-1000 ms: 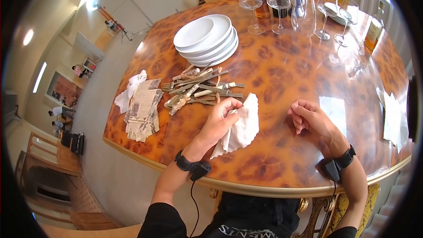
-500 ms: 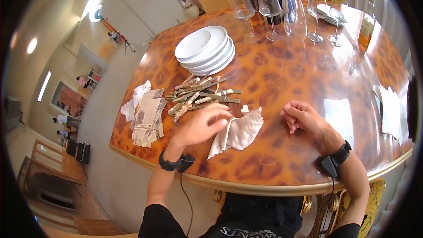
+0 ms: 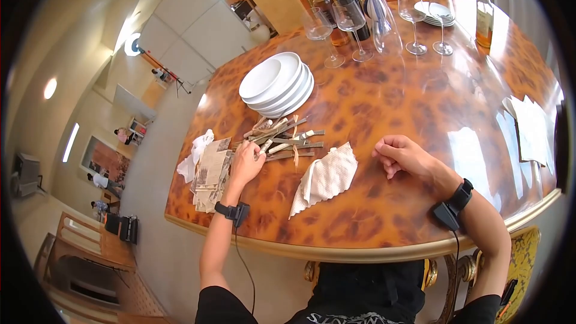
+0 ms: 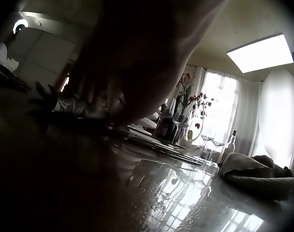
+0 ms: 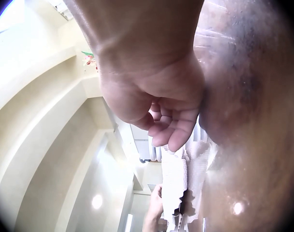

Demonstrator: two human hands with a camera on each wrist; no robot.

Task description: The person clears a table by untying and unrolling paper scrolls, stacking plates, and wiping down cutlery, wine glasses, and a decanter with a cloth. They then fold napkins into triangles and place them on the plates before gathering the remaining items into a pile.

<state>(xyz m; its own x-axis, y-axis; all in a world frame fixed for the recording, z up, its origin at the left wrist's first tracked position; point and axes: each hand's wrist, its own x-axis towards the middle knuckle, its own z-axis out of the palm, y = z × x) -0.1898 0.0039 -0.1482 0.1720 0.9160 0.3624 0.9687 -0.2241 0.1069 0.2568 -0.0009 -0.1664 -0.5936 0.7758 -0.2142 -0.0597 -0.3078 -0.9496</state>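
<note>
My left hand (image 3: 247, 163) is at the near left end of the heap of tied cutlery (image 3: 294, 143), its fingers curled on one bundle. In the left wrist view the dark left hand (image 4: 132, 72) hangs over a bundle (image 4: 69, 105) whose prongs point left; its grip is partly in shadow. A pale textured cloth (image 3: 327, 177) lies folded on the table between the hands, touched by neither. My right hand (image 3: 403, 157) rests at the cloth's right, fingers loosely curled around nothing. The right wrist view shows the right hand (image 5: 159, 106) empty, with the cloth (image 5: 174, 176) beyond it.
Newsprint-patterned papers (image 3: 211, 174) and white crumpled paper (image 3: 195, 155) lie left. White plates (image 3: 277, 84) are stacked behind the cutlery. Glasses (image 3: 351, 21), bottles (image 3: 484, 18) and a carafe (image 3: 384, 24) stand at the back. White sheets (image 3: 528, 129) lie right.
My left hand has let go of the cloth and moved left to the cutlery heap. The cloth now lies on the table. My right hand has stayed nearly in place. The head view has shifted.
</note>
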